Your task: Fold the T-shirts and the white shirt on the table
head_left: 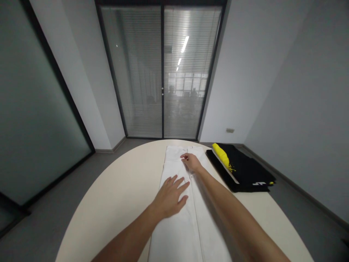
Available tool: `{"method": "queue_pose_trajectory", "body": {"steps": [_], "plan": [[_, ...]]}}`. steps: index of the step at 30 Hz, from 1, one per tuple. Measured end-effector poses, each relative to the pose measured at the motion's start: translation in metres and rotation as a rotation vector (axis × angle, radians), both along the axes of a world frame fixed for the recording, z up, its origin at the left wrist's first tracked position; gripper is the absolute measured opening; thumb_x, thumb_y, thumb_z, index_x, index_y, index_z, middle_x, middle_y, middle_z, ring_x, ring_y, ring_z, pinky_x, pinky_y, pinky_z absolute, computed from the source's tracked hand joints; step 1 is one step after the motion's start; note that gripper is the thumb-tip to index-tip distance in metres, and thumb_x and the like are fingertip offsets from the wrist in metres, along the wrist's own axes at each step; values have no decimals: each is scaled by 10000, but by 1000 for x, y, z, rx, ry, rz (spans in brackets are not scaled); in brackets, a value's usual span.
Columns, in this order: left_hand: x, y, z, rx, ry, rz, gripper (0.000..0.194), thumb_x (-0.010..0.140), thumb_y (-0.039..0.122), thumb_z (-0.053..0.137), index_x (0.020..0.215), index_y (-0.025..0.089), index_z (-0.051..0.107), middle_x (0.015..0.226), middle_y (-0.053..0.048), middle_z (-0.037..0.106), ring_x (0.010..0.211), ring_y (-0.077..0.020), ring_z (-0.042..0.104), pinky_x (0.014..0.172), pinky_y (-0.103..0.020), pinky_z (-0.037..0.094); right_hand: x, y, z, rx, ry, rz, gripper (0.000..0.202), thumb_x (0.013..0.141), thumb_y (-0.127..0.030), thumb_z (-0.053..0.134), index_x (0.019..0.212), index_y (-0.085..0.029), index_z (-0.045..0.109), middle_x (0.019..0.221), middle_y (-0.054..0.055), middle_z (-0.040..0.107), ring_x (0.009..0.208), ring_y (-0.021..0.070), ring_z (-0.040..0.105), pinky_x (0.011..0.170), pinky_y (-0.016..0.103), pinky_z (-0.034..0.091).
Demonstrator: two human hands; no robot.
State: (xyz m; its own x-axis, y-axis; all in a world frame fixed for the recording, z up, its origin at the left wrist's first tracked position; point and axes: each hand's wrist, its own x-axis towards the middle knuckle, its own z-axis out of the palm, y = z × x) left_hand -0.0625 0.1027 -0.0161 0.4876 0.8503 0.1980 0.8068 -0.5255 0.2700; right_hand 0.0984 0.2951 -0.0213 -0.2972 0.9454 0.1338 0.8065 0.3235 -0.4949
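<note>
Working at a round, cream-coloured, smooth-topped table [117, 207], with a tall, dark-framed glass door with slatted blinds [144, 76] beyond its far edge at 12 o'clock. Reading the dial from the left hand as centre.

Noting a long white cloth garment [182, 234], possibly trousers, spread flat on the tabletop from 12 down to 6 o'clock, with a line running lengthwise near its middle. Probably laid end-on like this to bring both long edges within easy reach of two arms.

Holding nothing in the bare left hand [170, 196]: palm down on the garment, with fingers fanned wide. Likely spread so for a broad, even press, steadying the cloth against sliding.

Seeing the bare right hand [192, 163] at 1 o'clock, over the garment's far part, with fingers curled and thumb near the fingertips. Nearly closed, to judge by the small gap; cannot tell about any cloth between them. Shaped more for fine work than for pressing.

Also recording, at 2 o'clock, a folded black cloth stack [244, 163] with white marks near one corner and a bright yellow cloth-like patch [221, 154] along its near-left side. Placed just beside the garment, presumably to leave working width.
</note>
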Motion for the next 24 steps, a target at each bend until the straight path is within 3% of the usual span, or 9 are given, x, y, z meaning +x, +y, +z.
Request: {"method": "queue_pose_trajectory", "body": {"steps": [5, 8, 10, 12, 17, 20, 24], "plan": [[-1, -2, -2, -38, 0, 6, 600, 950, 477, 486, 1507, 271, 404, 1595, -61, 352, 1485, -336, 259, 1207, -544, 217, 2, -23, 6, 68, -10, -139, 332, 926, -236, 499, 1223, -197, 643, 1233, 101, 658, 1109, 204, 604, 921, 281, 430], [0, -1, -3, -15, 10, -11, 489, 977, 414, 465, 1457, 320, 481, 1584, -48, 374, 1485, -343, 257, 1190, -554, 248, 16, -38, 12, 9, -33, -202, 265, 919, -357, 526, 1028, -180, 691, 986, 82, 721, 904, 203, 648, 777, 275, 450], [2, 0, -3, 29, 13, -26, 399, 996, 343, 444, 1371, 328, 578, 1535, -42, 452, 1459, -320, 324, 1173, -520, 297, 26, -52, 14, -40, -52, -163, 276, 863, -445, 611, 938, -193, 692, 858, 46, 720, 781, 182, 637, 688, 257, 430], [5, 2, -4, 68, 22, -40, 342, 1001, 281, 446, 1268, 308, 658, 1459, -38, 542, 1402, -292, 422, 1137, -473, 364, 35, -67, 13, -48, -79, -73, 306, 808, -465, 679, 966, -204, 688, 863, 33, 715, 764, 169, 623, 665, 246, 412], [13, 7, -7, 101, 59, -29, 246, 994, 210, 478, 1027, 241, 720, 1313, -36, 659, 1288, -276, 552, 1035, -429, 470, 44, -99, 10, 62, -126, 68, 222, 850, -295, 624, 1029, -197, 711, 961, 62, 688, 824, 165, 622, 743, 251, 425], [17, 8, -7, 94, -15, 36, 234, 1005, 211, 460, 1033, 231, 692, 1250, -42, 690, 1263, -252, 581, 1023, -390, 480, 46, -106, 7, 118, -47, 106, 228, 899, -221, 532, 1019, -184, 721, 974, 68, 692, 845, 163, 629, 785, 249, 441], [21, 9, -8, 39, -96, 69, 255, 1020, 233, 418, 1124, 223, 650, 1247, -55, 689, 1284, -215, 568, 1039, -340, 466, 53, -109, 2, 93, 79, 194, 329, 909, -230, 525, 1194, -167, 678, 1075, 88, 708, 871, 180, 644, 837, 279, 476]]}}
